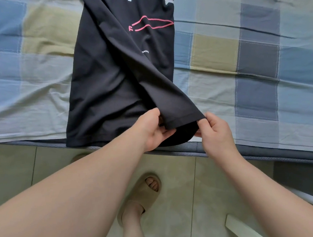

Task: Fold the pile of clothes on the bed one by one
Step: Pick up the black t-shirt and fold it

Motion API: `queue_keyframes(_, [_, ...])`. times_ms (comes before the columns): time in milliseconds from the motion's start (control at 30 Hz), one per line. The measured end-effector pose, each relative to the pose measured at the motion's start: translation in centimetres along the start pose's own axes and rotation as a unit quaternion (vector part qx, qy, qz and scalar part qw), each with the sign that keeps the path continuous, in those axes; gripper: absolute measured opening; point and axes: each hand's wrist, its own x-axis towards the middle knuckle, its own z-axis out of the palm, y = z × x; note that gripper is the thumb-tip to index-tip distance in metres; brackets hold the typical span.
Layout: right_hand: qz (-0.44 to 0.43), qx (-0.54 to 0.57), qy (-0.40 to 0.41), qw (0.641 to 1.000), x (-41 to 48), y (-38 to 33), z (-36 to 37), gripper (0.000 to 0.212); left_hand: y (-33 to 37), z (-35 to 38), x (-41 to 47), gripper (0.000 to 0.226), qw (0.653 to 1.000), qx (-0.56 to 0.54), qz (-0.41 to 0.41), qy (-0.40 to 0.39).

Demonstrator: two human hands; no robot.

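Note:
A black T-shirt (106, 80) with white letters and a pink line print lies flat on the checked bed sheet (229, 86), its hem at the near bed edge. One sleeve (168, 104) is folded diagonally across the body toward the near right. My left hand (154, 129) pinches the sleeve cuff at its left corner. My right hand (216, 130) pinches the cuff's right corner, holding it slightly lifted above the sheet. The shirt's other sleeve runs off to the far left at the top edge.
The mattress edge (261, 152) runs across the view in front of me. Below it lies tiled floor (184, 176) with my foot in a beige slipper (144, 194). A white board (251, 236) leans in at the lower right.

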Motion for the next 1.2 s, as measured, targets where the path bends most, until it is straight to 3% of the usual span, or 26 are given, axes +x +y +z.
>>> queue_keyframes(133, [0.022, 0.024, -0.003, 0.999, 0.6, 0.9, -0.2, 0.035, 0.0, 0.9, 0.5, 0.026, 0.996, -0.054, -0.054, -0.039])
queue_keyframes(233, [0.025, 0.022, -0.002, 0.999, 0.6, 0.8, -0.6, 0.031, 0.2, 0.9, 0.7, 0.016, 0.997, -0.026, -0.055, -0.038])
queue_keyframes(400, [0.01, -0.038, 0.002, 0.999, 0.5, 0.3, -1.3, 0.036, -0.3, 0.9, -0.3, 0.015, 0.999, 0.002, 0.028, 0.031])
queue_keyframes(533, [-0.005, -0.125, -0.001, 0.992, 0.2, 0.3, -1.0, 0.027, -0.6, -1.1, -1.9, 0.014, 0.992, 0.046, 0.094, 0.067])
queue_keyframes(600, [-0.008, -0.147, 0.01, 0.989, 0.2, 0.4, -0.8, 0.026, -0.5, -2.2, -2.6, 0.022, 0.991, 0.031, 0.104, 0.072])
queue_keyframes(700, [-0.003, -0.179, 0.025, 0.984, 0.4, 0.5, -0.9, 0.028, 0.2, -3.4, -3.2, 0.013, 0.991, -0.005, 0.111, 0.076])
queue_keyframes(767, [-0.001, -0.197, 0.036, 0.98, 0.5, 0.7, -1.1, 0.028, 0.8, -4.1, -3.6, 0.027, 0.988, -0.024, 0.114, 0.099])
queue_keyframes(833, [0.001, -0.209, 0.044, 0.977, 0.6, 0.6, -1.3, 0.027, 1.4, -5.1, -3.6, 0.028, 0.984, -0.037, 0.126, 0.122])
queue_keyframes(933, [0.0, -0.224, 0.044, 0.974, 0.7, 0.6, -1.7, 0.026, 2.4, -6.0, -4.6, 0.022, 0.976, 0.033, 0.132, 0.169])
queue_keyframes(1100, [-0.015, -0.292, 0.021, 0.956, 0.1, 0.7, -1.7, 0.025, 2.8, -7.7, -5.7, 0.018, 0.974, 0.138, 0.148, 0.097])
queue_keyframes(1133, [-0.025, -0.324, 0.015, 0.946, -0.1, 0.6, -1.6, 0.023, 2.9, -8.5, -5.8, 0.019, 0.957, 0.201, 0.172, 0.116])
queue_keyframes(1200, [-0.045, -0.407, -0.003, 0.912, -0.4, 0.4, -1.2, 0.022, 3.3, -10.5, -5.6, 0.028, 0.889, 0.332, 0.221, 0.227])
